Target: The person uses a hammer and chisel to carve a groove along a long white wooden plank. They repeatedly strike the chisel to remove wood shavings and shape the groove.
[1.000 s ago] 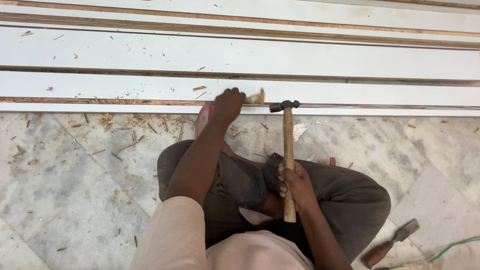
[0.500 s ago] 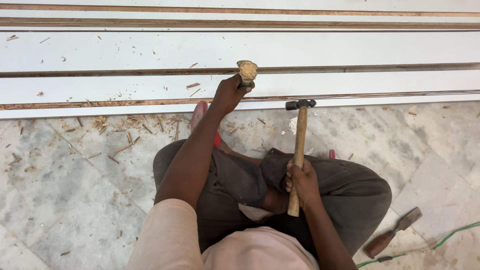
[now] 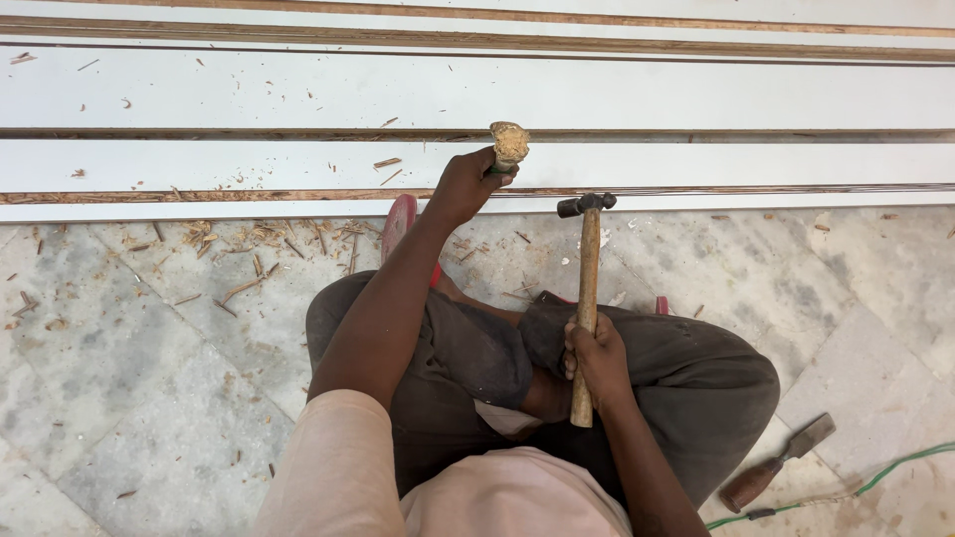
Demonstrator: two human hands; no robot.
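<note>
I see my left hand (image 3: 463,184) stretched forward, fingers wrapped tight around a chisel (image 3: 507,147) whose battered wooden butt end sticks up out of the fist, just over the white boards (image 3: 249,164) lying across the marble floor (image 3: 129,368). My right hand (image 3: 595,360) is closed firmly on the lower part of a wooden-handled hammer (image 3: 587,288), held upright above my folded knee, its metal head near the board edge and a little to the right of the chisel, not touching it. Wood chips (image 3: 259,249) litter the floor beside the boards. A second chisel (image 3: 778,462) lies on the floor to my right, by a green cord (image 3: 875,477).
</note>
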